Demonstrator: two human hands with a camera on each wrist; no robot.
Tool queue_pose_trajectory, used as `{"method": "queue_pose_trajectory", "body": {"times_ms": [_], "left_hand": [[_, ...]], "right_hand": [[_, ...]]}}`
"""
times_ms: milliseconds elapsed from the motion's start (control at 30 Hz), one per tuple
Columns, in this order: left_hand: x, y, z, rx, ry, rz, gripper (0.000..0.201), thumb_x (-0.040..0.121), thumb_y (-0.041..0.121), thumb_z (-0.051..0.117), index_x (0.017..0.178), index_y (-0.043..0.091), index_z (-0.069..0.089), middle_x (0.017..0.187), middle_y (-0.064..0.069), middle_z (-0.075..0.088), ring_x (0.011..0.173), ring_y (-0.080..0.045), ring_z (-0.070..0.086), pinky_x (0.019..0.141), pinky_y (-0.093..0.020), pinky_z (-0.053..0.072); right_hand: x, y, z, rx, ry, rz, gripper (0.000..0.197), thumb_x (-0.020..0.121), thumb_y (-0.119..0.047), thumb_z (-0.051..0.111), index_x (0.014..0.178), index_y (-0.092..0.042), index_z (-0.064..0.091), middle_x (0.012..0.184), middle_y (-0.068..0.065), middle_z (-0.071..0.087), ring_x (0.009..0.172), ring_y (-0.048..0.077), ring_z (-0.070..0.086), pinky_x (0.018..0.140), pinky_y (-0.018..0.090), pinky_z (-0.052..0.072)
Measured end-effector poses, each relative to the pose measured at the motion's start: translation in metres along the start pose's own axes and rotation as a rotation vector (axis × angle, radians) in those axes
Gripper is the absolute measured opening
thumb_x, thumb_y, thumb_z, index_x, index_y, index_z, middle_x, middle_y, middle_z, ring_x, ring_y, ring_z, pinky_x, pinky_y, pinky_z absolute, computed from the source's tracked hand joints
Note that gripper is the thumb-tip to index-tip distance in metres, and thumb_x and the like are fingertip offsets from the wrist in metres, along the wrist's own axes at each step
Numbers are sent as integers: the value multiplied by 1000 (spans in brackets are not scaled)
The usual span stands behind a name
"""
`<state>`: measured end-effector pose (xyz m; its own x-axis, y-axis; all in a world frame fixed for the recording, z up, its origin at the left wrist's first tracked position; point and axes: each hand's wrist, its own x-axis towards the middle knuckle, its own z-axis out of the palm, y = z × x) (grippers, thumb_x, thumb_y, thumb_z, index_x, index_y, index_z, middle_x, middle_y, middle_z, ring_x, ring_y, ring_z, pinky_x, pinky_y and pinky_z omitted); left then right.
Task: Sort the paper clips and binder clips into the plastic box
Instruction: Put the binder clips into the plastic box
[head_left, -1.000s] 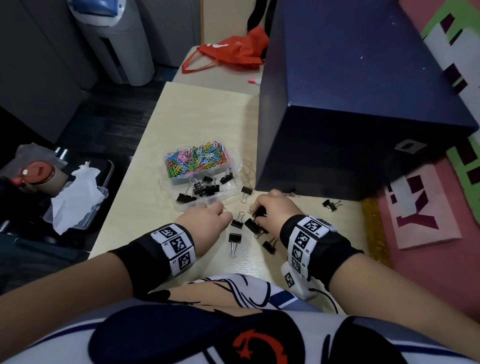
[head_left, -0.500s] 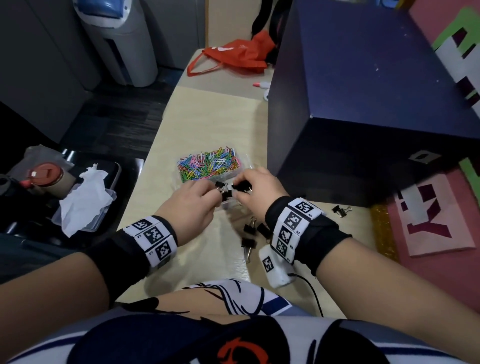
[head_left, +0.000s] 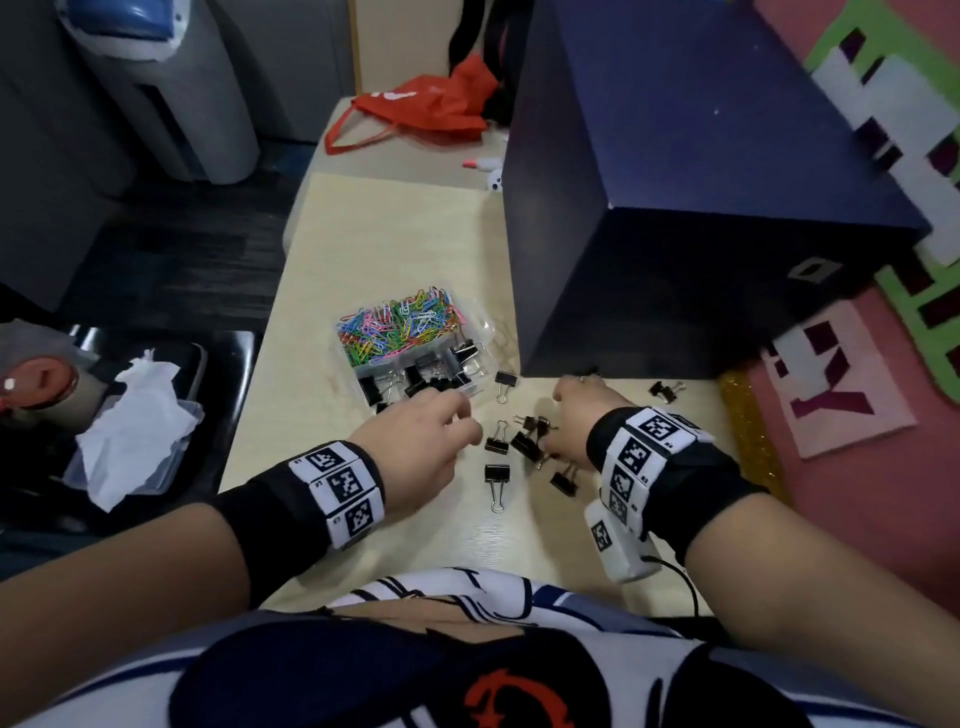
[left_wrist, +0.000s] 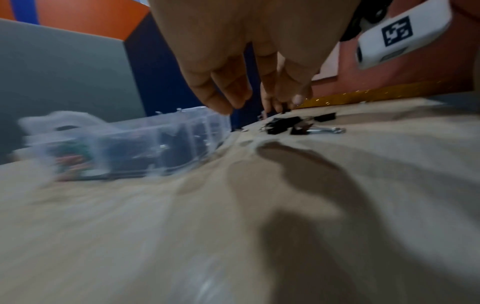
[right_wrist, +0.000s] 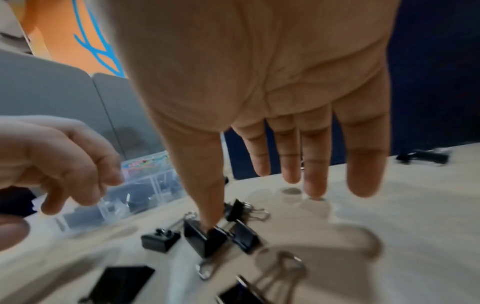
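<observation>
The clear plastic box (head_left: 480, 387) holds coloured paper clips (head_left: 400, 325) in its far compartment and black binder clips (head_left: 415, 379) in the near one. Several loose binder clips (head_left: 497, 475) lie on the table in front of it, and one more (head_left: 665, 391) lies far right. My left hand (head_left: 465, 428) hovers beside the box with fingers loosely curled, holding nothing. My right hand (head_left: 563, 415) is spread over the loose pile. Its thumb (right_wrist: 207, 205) touches one binder clip (right_wrist: 200, 239), and the other fingers are straight above the table.
A big dark blue box (head_left: 701, 208) stands just right of and behind the plastic box. A red bag (head_left: 426, 109) lies at the table's far end. Off the left edge sit a container with tissue (head_left: 135, 431) and a cup (head_left: 36, 384). A pink mat (head_left: 857, 467) is on the right.
Half a second ago both hands were at the plastic box with binder clips. Both have now drawn back to the loose pile, holding nothing.
</observation>
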<state>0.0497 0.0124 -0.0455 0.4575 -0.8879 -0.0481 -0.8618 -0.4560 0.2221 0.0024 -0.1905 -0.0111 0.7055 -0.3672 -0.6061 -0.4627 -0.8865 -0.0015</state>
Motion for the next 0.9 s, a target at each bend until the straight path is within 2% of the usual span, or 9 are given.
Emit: {"method": "queue_pose_trajectory", "body": {"times_ms": [67, 133, 200, 267, 400, 467, 600, 767, 900], "left_hand": [[8, 10, 3, -37, -74, 26, 33, 81, 20, 57, 115, 21, 59, 119, -7, 56, 100, -31, 57, 82, -42, 52], [14, 19, 6, -3, -226, 48, 48, 87, 28, 48, 134, 31, 42, 143, -3, 37, 124, -28, 42, 99, -43, 43], [19, 25, 9, 75, -334, 101, 58, 88, 33, 47, 142, 39, 26, 154, -1, 19, 136, -27, 27, 103, -45, 37], [22, 29, 13, 128, -386, 118, 59, 89, 36, 49, 141, 41, 23, 157, 0, 11, 139, -27, 22, 102, -47, 37], [22, 24, 18, 127, -368, 50, 39, 89, 29, 52, 127, 27, 43, 148, -5, 25, 124, -30, 37, 93, -44, 45], [21, 19, 17, 101, -353, 10, 33, 90, 24, 50, 123, 20, 45, 136, -7, 35, 115, -29, 40, 92, -43, 46], [15, 9, 16, 72, -368, -101, 32, 91, 25, 50, 122, 17, 46, 128, -8, 38, 113, -29, 40, 91, -42, 46], [5, 5, 11, 8, -324, -148, 30, 89, 22, 48, 119, 20, 46, 124, -5, 41, 108, -28, 45, 87, -39, 47], [2, 3, 9, -33, -300, -196, 28, 86, 13, 44, 115, 17, 45, 111, -7, 48, 99, -31, 53, 79, -40, 49]], "right_hand": [[-7, 11, 6, -107, -47, 38, 62, 82, -35, 60, 135, -13, 37, 138, 8, 35, 120, 32, 47, 95, 44, 48], [-14, 18, 12, -145, -91, 96, 64, 81, -36, 63, 134, -12, 34, 132, 9, 35, 117, 32, 48, 94, 43, 48], [-18, 24, 19, -140, -132, 156, 75, 75, -35, 72, 134, -13, 31, 126, 10, 34, 110, 33, 53, 88, 42, 51], [-17, 24, 26, -57, -138, 191, 83, 69, -32, 77, 134, -18, 29, 126, 10, 32, 106, 34, 56, 78, 38, 51], [-6, 15, 35, 131, -52, 105, 71, 76, -17, 70, 135, -20, 31, 128, 10, 29, 95, 28, 56, 70, 31, 50], [-3, 10, 37, 212, -8, 27, 69, 77, -15, 67, 136, -25, 32, 127, 7, 27, 88, 24, 55, 75, 31, 51], [4, -5, 39, 229, 26, -127, 62, 78, -30, 71, 130, -34, 38, 122, 3, 27, 98, 24, 55, 91, 35, 51], [10, -17, 36, 185, 37, -183, 23, 85, -19, 57, 105, -26, 50, 114, 1, 32, 91, 24, 55, 84, 34, 49], [14, -21, 34, 141, 36, -169, 13, 83, -16, 57, 95, -20, 52, 118, 3, 36, 95, 25, 56, 90, 37, 49]]}}
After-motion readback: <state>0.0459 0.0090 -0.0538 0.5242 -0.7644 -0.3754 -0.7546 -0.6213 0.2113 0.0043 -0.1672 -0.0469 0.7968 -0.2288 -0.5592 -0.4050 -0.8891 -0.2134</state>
